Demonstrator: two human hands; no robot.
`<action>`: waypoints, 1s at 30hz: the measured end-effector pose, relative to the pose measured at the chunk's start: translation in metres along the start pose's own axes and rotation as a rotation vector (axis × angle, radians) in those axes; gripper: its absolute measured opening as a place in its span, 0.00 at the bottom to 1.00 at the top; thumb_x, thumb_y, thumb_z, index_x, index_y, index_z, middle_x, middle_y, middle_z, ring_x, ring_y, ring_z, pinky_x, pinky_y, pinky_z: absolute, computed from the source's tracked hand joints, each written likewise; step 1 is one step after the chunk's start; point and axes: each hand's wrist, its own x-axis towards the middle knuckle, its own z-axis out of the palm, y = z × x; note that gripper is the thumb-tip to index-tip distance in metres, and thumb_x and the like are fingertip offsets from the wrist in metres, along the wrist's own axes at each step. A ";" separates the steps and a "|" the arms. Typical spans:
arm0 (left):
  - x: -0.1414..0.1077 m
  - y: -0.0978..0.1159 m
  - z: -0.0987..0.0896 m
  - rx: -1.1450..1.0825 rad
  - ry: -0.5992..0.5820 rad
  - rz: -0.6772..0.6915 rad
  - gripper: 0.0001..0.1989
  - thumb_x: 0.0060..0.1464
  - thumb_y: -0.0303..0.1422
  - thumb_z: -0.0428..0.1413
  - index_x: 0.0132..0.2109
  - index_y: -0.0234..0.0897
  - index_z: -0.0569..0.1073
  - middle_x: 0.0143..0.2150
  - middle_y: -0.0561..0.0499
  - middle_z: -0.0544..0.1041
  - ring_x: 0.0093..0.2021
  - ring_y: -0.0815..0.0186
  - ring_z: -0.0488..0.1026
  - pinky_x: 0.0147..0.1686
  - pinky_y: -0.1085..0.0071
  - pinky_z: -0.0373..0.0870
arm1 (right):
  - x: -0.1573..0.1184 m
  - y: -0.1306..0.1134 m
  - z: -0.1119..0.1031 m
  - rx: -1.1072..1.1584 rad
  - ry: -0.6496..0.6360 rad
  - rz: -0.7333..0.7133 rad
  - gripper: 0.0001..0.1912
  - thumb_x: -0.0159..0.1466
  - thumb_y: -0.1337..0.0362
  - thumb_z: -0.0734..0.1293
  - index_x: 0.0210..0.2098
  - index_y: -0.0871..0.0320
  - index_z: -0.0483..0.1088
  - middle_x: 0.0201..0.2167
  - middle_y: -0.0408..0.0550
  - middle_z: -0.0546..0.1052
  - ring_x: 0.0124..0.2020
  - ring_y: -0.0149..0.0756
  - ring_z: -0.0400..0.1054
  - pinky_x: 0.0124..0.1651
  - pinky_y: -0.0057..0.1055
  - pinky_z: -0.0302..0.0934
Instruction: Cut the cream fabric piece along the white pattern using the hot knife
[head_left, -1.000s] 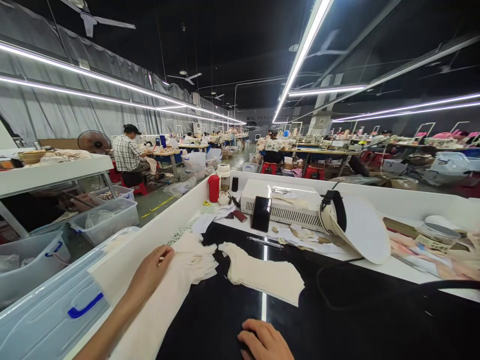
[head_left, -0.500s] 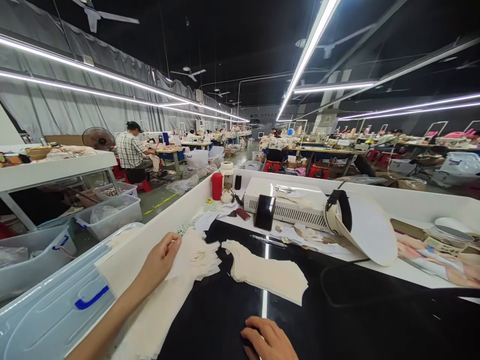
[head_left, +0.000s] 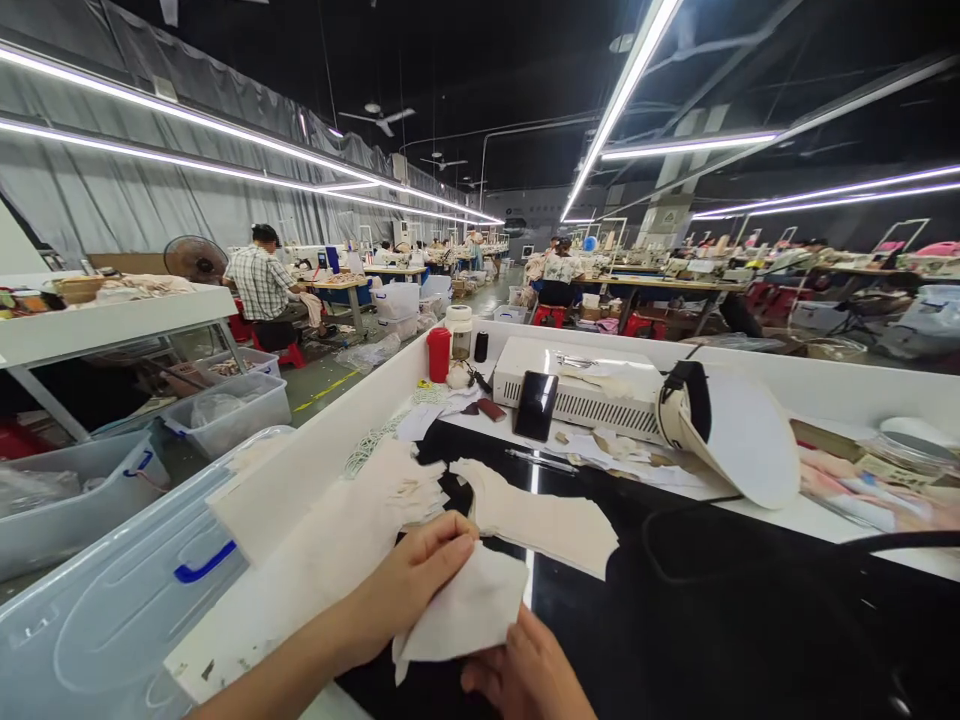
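Note:
My left hand pinches the top edge of a cream fabric piece, thumb on top. My right hand grips the same piece at its lower right corner, with some of its fingers hidden underneath. The piece hangs over the front of the black work surface. Just beyond it lies a neat stack of cut cream fabric pieces, curved at one end. To the left, a looser pile of cream fabric pieces spreads along the table's side, partly behind my left forearm.
A phone leans on a white vented box. Nearby are a red container, a pen, scraps and a white visor. A lidded plastic bin stands left. A person in a checked shirt sits further back.
My left hand has come from the left pile to the middle with a fabric piece. My right hand has turned and taken hold of that piece's corner. The view has shifted slightly.

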 end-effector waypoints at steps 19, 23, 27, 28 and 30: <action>0.022 -0.048 -0.001 -0.012 -0.001 -0.102 0.33 0.52 0.62 0.62 0.42 0.33 0.74 0.34 0.52 0.74 0.32 0.69 0.66 0.33 0.73 0.60 | -0.002 -0.026 -0.014 -0.184 0.088 -0.023 0.30 0.54 0.46 0.82 0.47 0.59 0.76 0.26 0.42 0.73 0.27 0.31 0.64 0.30 0.28 0.60; 0.025 -0.057 -0.003 -0.065 0.003 -0.087 0.32 0.53 0.59 0.64 0.45 0.32 0.77 0.35 0.51 0.76 0.32 0.69 0.67 0.34 0.73 0.60 | 0.003 -0.023 -0.026 -0.240 0.056 0.006 0.32 0.57 0.40 0.78 0.46 0.60 0.75 0.23 0.41 0.71 0.22 0.27 0.59 0.27 0.25 0.54; 0.034 -0.067 -0.002 -0.093 -0.002 -0.048 0.30 0.51 0.59 0.65 0.40 0.32 0.79 0.31 0.52 0.74 0.30 0.70 0.66 0.32 0.73 0.59 | 0.008 -0.018 -0.038 -0.359 0.017 0.028 0.31 0.55 0.38 0.79 0.37 0.61 0.76 0.20 0.40 0.68 0.20 0.26 0.57 0.26 0.26 0.51; 0.037 -0.070 -0.001 -0.098 -0.006 -0.036 0.30 0.51 0.58 0.65 0.38 0.32 0.79 0.30 0.52 0.74 0.29 0.70 0.65 0.31 0.73 0.59 | 0.009 -0.017 -0.041 -0.389 0.005 0.035 0.32 0.54 0.37 0.78 0.36 0.61 0.76 0.19 0.40 0.68 0.20 0.26 0.56 0.26 0.26 0.51; 0.043 -0.073 0.002 -0.106 -0.012 -0.011 0.28 0.51 0.57 0.66 0.36 0.32 0.78 0.28 0.53 0.72 0.28 0.70 0.64 0.30 0.72 0.58 | 0.010 -0.015 -0.046 -0.443 0.000 0.049 0.33 0.53 0.35 0.77 0.36 0.60 0.76 0.17 0.39 0.66 0.19 0.27 0.55 0.26 0.27 0.50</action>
